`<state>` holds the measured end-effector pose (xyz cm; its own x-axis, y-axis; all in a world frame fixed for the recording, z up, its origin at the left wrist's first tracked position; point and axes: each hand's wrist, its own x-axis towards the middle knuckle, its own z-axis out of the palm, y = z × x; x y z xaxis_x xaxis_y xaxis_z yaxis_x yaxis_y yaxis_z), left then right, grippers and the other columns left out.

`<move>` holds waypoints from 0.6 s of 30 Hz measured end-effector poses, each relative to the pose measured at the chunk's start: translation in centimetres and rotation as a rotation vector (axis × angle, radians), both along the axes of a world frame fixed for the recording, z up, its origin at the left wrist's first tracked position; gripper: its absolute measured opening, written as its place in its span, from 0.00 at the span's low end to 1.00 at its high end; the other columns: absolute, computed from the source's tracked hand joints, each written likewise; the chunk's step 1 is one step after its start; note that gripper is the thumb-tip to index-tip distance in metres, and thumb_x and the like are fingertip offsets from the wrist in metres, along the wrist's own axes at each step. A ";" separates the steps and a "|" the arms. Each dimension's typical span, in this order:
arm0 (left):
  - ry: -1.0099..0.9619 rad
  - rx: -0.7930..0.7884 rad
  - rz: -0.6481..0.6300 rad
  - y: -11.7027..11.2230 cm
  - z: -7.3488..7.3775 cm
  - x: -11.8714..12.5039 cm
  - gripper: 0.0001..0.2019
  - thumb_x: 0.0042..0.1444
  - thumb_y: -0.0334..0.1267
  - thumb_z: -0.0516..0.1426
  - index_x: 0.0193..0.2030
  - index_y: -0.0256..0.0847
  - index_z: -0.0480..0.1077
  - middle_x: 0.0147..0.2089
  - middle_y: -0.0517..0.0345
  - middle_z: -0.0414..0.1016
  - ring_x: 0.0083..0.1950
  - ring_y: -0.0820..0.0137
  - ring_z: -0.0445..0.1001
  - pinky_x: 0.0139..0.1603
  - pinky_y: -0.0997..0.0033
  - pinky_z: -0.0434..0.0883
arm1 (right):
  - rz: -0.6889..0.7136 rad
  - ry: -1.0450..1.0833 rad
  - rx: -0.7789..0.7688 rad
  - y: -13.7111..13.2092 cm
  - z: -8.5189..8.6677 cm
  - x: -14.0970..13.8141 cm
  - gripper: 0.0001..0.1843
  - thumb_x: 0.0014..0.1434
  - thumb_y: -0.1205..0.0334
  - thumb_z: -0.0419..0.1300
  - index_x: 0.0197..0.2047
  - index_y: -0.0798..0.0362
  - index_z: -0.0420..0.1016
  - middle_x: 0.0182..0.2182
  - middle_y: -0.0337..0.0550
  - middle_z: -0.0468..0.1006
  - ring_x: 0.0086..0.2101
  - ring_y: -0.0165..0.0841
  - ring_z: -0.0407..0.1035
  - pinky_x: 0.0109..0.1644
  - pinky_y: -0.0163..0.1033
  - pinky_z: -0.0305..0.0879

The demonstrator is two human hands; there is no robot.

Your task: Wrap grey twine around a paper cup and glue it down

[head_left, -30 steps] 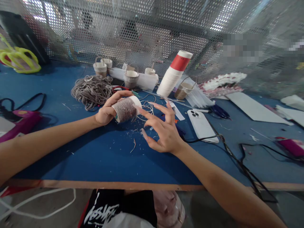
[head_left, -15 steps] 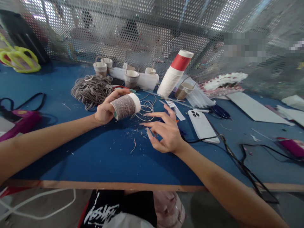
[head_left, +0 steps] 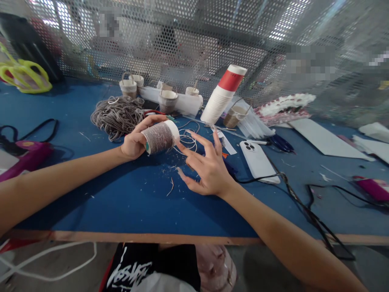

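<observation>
A paper cup [head_left: 158,138] wrapped in grey-brown cord lies on its side in my left hand [head_left: 135,142], whose fingers are closed round its base end. The cup's bare white rim points right. My right hand [head_left: 209,167] has its fingers spread, with one fingertip at or very near the white rim; I cannot tell if it touches. Loops of thin pale cord [head_left: 189,142] lie on the table behind the fingers. A heap of grey cord [head_left: 117,115] rests just beyond my left hand.
A leaning stack of paper cups [head_left: 223,95] stands at the back, beside small cord-wrapped cups with handles [head_left: 167,101]. To the right lie a white phone [head_left: 259,161], black cables [head_left: 291,190] and a white board [head_left: 331,138]. A magenta glue gun [head_left: 30,156] lies at left.
My right hand has moved slightly left, bringing a fingertip to the cup's rim. My left hand and the cup have barely moved.
</observation>
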<state>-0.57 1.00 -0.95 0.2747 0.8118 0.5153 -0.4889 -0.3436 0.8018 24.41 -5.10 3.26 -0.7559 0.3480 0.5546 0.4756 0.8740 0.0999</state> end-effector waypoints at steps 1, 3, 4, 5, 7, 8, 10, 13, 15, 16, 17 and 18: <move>-0.005 -0.002 0.006 0.0 0.0 0.0 0.28 0.40 0.38 0.59 0.53 0.38 0.72 0.53 0.52 0.79 0.55 0.56 0.75 0.55 0.57 0.74 | 0.009 0.004 0.018 0.0 -0.1 0.0 0.08 0.61 0.56 0.56 0.35 0.49 0.74 0.55 0.44 0.81 0.66 0.52 0.57 0.73 0.73 0.30; -0.020 -0.015 0.011 0.1 -0.1 -0.1 0.28 0.41 0.37 0.58 0.53 0.38 0.72 0.53 0.53 0.79 0.55 0.57 0.75 0.54 0.58 0.75 | 0.021 0.010 0.020 0.0 -0.2 0.0 0.09 0.61 0.57 0.56 0.34 0.49 0.75 0.48 0.42 0.84 0.63 0.51 0.62 0.73 0.71 0.31; -0.028 -0.023 0.011 0.2 -0.1 -0.1 0.28 0.40 0.37 0.57 0.53 0.39 0.72 0.54 0.53 0.79 0.54 0.57 0.75 0.53 0.58 0.75 | 0.030 0.012 0.010 0.0 -0.3 0.0 0.09 0.61 0.57 0.57 0.33 0.49 0.76 0.44 0.41 0.85 0.61 0.50 0.65 0.73 0.71 0.33; -0.035 -0.028 0.007 0.3 -0.1 -0.1 0.29 0.40 0.36 0.57 0.53 0.39 0.72 0.54 0.53 0.78 0.54 0.57 0.75 0.52 0.58 0.76 | 0.040 0.018 0.003 0.0 -0.4 0.0 0.08 0.60 0.57 0.57 0.33 0.48 0.76 0.39 0.40 0.85 0.57 0.48 0.68 0.72 0.71 0.37; -0.038 -0.030 0.003 0.3 -0.3 -0.1 0.30 0.39 0.35 0.56 0.54 0.40 0.72 0.55 0.52 0.78 0.54 0.57 0.75 0.52 0.57 0.76 | 0.058 0.064 0.012 0.1 -0.5 0.0 0.06 0.60 0.59 0.58 0.33 0.48 0.74 0.30 0.38 0.83 0.47 0.44 0.73 0.69 0.68 0.50; -0.034 -0.024 0.010 0.3 -0.4 -0.1 0.30 0.39 0.35 0.56 0.54 0.40 0.72 0.56 0.53 0.77 0.55 0.57 0.74 0.53 0.57 0.76 | 0.062 0.123 0.024 0.2 -0.5 0.0 0.04 0.59 0.60 0.58 0.33 0.48 0.72 0.28 0.37 0.81 0.42 0.42 0.74 0.65 0.65 0.58; -0.010 0.007 0.029 0.2 -0.6 0.0 0.30 0.41 0.35 0.57 0.56 0.42 0.71 0.58 0.54 0.75 0.58 0.56 0.73 0.56 0.56 0.74 | 0.056 0.307 0.034 0.4 -0.6 0.0 0.06 0.57 0.60 0.61 0.39 0.48 0.69 0.32 0.40 0.79 0.38 0.39 0.74 0.56 0.57 0.69; 0.073 0.111 0.024 -0.1 -0.8 0.0 0.35 0.44 0.36 0.61 0.63 0.47 0.66 0.60 0.55 0.73 0.60 0.53 0.72 0.57 0.55 0.74 | 0.056 0.541 -0.111 0.9 -1.0 -0.3 0.30 0.54 0.57 0.66 0.57 0.50 0.61 0.55 0.56 0.72 0.55 0.47 0.71 0.59 0.57 0.70; 0.159 0.209 0.011 -0.3 -0.7 0.0 0.42 0.44 0.39 0.66 0.68 0.50 0.59 0.61 0.53 0.71 0.59 0.52 0.73 0.56 0.55 0.75 | 0.089 0.540 -0.292 1.2 -1.5 -0.6 0.45 0.53 0.54 0.68 0.66 0.52 0.49 0.67 0.63 0.58 0.67 0.51 0.59 0.68 0.61 0.62; 0.208 0.262 0.016 -0.5 -0.6 0.1 0.45 0.44 0.40 0.68 0.69 0.51 0.56 0.63 0.52 0.70 0.59 0.52 0.73 0.55 0.54 0.76 | 0.108 0.513 -0.379 1.3 -1.7 -0.7 0.49 0.53 0.54 0.68 0.69 0.51 0.44 0.70 0.64 0.53 0.69 0.52 0.54 0.71 0.61 0.58; 0.260 0.312 0.032 -0.6 -0.5 0.2 0.47 0.43 0.41 0.69 0.70 0.52 0.54 0.64 0.51 0.68 0.59 0.51 0.73 0.56 0.54 0.75 | 0.124 0.492 -0.446 1.4 -2.0 -0.8 0.51 0.54 0.54 0.68 0.70 0.50 0.41 0.72 0.63 0.50 0.71 0.51 0.51 0.72 0.61 0.56; 0.310 0.361 0.057 -0.7 -0.4 0.3 0.49 0.44 0.42 0.70 0.71 0.54 0.52 0.66 0.51 0.65 0.60 0.51 0.73 0.57 0.52 0.75 | 0.136 0.481 -0.488 1.5 -2.2 -0.9 0.51 0.54 0.56 0.68 0.70 0.48 0.39 0.72 0.61 0.50 0.71 0.49 0.50 0.73 0.60 0.54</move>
<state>-0.30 0.30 -1.33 0.4203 0.6145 0.6676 -0.2177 -0.6460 0.7317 23.49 -3.61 1.09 -0.5198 0.5619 0.6435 0.2513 0.8205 -0.5134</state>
